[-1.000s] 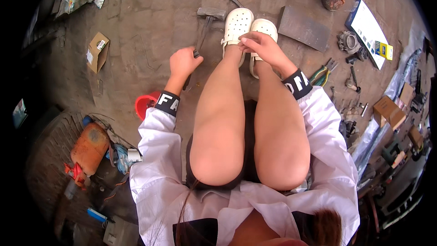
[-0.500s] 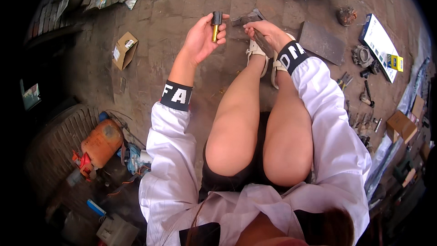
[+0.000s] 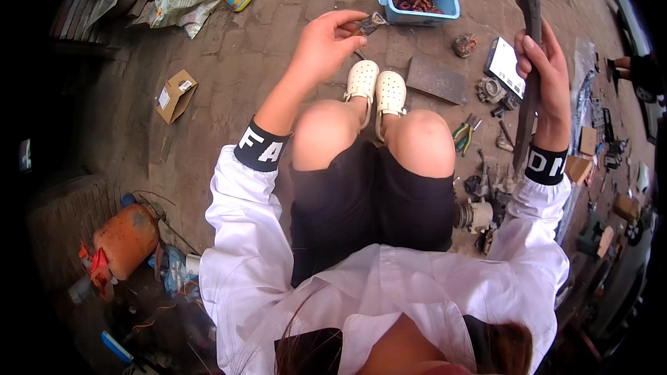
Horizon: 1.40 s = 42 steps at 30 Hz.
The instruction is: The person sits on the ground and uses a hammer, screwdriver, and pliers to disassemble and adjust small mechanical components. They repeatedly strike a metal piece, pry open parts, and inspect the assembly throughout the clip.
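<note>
My left hand [image 3: 323, 43] is raised ahead of my left knee, its fingers closed on a small dark cylindrical part [image 3: 370, 23] with a shiny end. The brass-coloured pin seen on it earlier is hidden or turned away now. Out to the right, my right hand [image 3: 545, 62] grips a hammer [image 3: 531, 17] by its long dark handle. The hammer's head is at the top edge, partly cut off, well apart from the dark part. The handle's lower end hangs past my wrist.
Beyond my shoes stands a blue tub [image 3: 453, 12] of reddish coils. A dark metal plate [image 3: 438, 80] lies nearer, with pliers [image 3: 465, 132] and several machine parts [image 3: 476, 215] to the right. An orange tank [image 3: 126, 239] and an open cardboard box [image 3: 177, 96] are leftward.
My right hand has swung the hammer up and out to the right, away from the part. The left hand has turned, hiding the brass-coloured pin. The whole view has shifted.
</note>
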Motion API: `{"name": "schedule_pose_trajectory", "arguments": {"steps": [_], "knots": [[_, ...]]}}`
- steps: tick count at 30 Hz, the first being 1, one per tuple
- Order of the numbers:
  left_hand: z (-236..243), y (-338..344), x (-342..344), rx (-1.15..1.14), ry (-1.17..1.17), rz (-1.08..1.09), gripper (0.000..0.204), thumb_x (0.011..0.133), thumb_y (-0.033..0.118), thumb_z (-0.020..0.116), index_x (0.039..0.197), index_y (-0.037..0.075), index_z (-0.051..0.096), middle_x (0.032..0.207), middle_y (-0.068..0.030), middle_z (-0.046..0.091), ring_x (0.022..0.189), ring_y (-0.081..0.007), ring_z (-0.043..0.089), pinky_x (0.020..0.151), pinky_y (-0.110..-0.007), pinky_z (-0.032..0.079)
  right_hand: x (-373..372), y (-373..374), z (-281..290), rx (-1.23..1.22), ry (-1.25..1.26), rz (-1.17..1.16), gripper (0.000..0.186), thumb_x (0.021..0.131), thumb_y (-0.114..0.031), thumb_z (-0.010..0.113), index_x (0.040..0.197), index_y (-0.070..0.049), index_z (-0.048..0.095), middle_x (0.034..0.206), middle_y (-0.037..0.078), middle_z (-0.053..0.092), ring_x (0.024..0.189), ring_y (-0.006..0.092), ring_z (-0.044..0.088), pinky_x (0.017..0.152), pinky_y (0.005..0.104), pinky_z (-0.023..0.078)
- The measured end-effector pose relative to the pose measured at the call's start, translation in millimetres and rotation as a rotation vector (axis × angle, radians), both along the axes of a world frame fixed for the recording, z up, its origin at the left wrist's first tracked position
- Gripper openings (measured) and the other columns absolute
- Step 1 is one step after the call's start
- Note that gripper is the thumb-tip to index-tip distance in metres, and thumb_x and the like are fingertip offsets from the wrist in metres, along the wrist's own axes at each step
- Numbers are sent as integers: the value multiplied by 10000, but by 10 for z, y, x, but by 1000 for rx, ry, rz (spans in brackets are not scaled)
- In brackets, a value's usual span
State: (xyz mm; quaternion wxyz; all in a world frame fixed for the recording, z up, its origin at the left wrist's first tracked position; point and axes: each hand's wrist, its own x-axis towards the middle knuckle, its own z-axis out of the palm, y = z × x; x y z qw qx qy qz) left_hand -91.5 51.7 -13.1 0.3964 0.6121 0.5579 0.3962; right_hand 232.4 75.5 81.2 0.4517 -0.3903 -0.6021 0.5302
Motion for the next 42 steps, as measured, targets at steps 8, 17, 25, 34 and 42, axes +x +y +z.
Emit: {"name": "schedule_pose_trajectory", "arguments": {"steps": [8, 17, 25, 34, 42], "knots": [[409, -63, 674, 93, -418, -75, 372, 837, 2, 646, 1195, -60, 564, 952, -114, 667, 853, -172, 676, 771, -278, 555, 331, -561, 497, -294, 82, -116, 302, 1011, -296, 451, 1035, -3, 521, 557, -83, 306, 360, -20, 260, 297, 145, 216], [-11, 92, 980, 90, -360, 23, 174, 834, 63, 670, 998, 9, 671, 849, -40, 673, 749, -104, 621, 660, -265, 516, 485, -1078, 351, -134, 148, -264, 274, 1011, -264, 448, 1035, 2, 508, 524, -79, 330, 337, 1, 267, 313, 161, 224], [-435, 782, 1216, 38, -75, -43, 350, 789, 6, 661, 1128, -50, 598, 772, -80, 669, 679, -149, 668, 612, -263, 534, 758, -1101, 286, 129, 85, -456, 240, 999, -265, 483, 943, -33, 510, 565, -37, 381, 386, 20, 311, 352, 174, 246], [-1708, 473, 1816, -548, -211, -88, 326, 828, -10, 648, 1139, -72, 573, 876, -99, 659, 734, -178, 664, 638, -265, 552, 827, -1113, -671, -315, 322, -608, 406, 987, -432, 443, 829, -59, 461, 555, -14, 380, 366, 67, 337, 336, 235, 311], [-2920, 472, 2123, -416, 223, 14, 209, 805, 63, 665, 998, -17, 678, 875, -102, 672, 690, -170, 653, 638, -291, 504, 752, -590, -1614, -502, 161, -754, 366, 985, -392, 471, 795, -81, 438, 548, -13, 375, 365, 87, 357, 334, 257, 307]]}}
